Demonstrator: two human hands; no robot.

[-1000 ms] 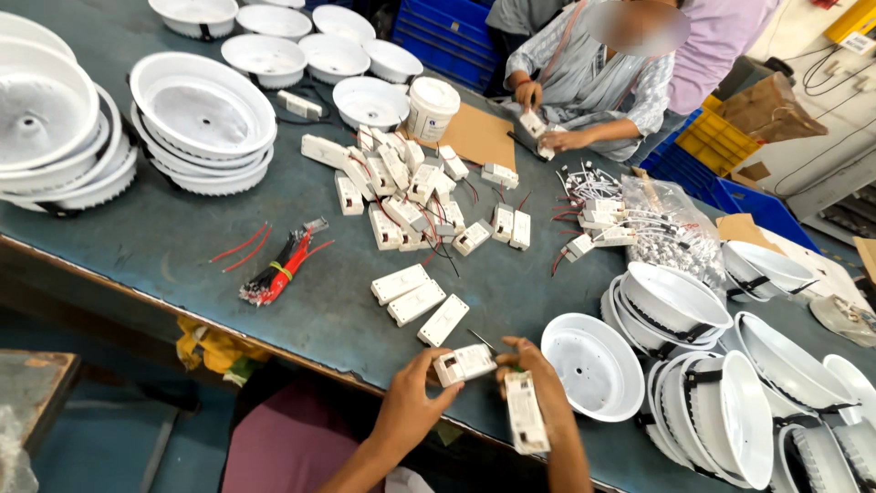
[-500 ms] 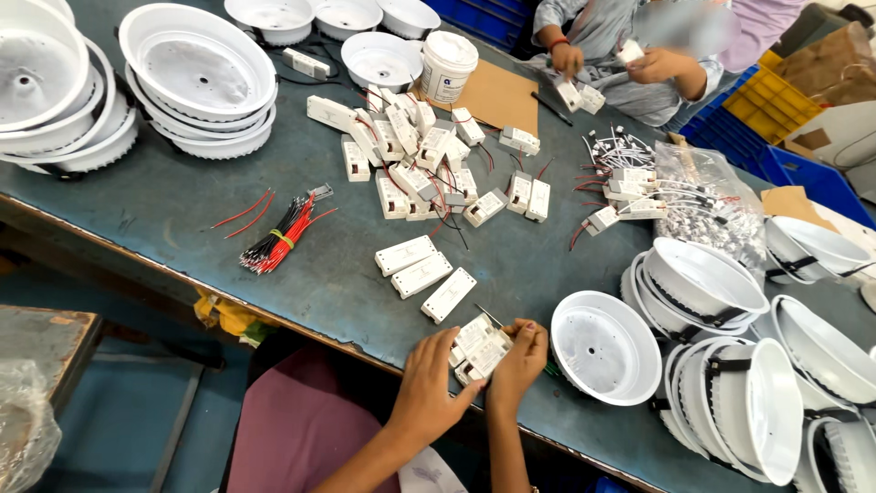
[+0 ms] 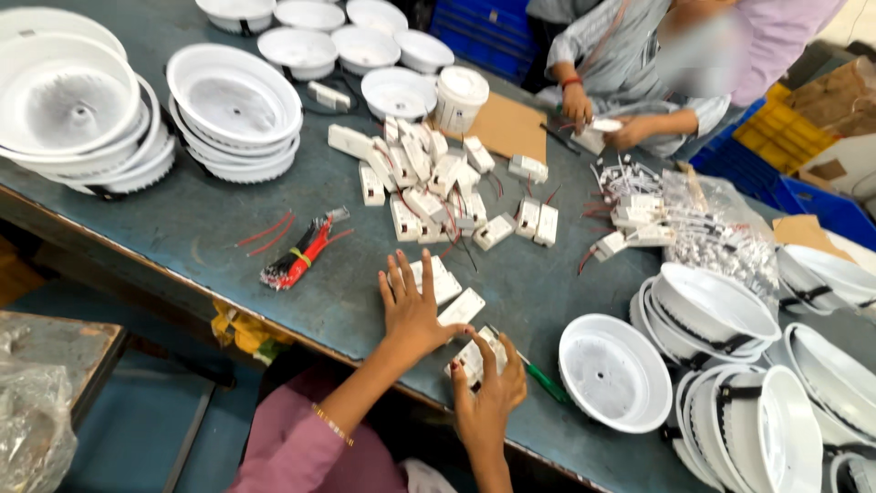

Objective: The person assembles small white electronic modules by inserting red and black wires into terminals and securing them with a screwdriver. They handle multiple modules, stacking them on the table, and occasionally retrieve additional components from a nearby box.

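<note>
My left hand is flat with its fingers spread, over a short row of small white rectangular boxes near the table's front edge. My right hand curls its fingers on another small white box at the very edge of the grey-green table. Just right of that hand lies a green-handled tool. A single white round lamp housing lies open side up further right.
A heap of white boxes with wires fills the table's middle. A red and black wire bundle lies left of my hands. Stacked white housings stand left and right. Another person works across the table.
My left hand has let go of the box and reached forward over the row of boxes. My right hand stays on the box at the edge.
</note>
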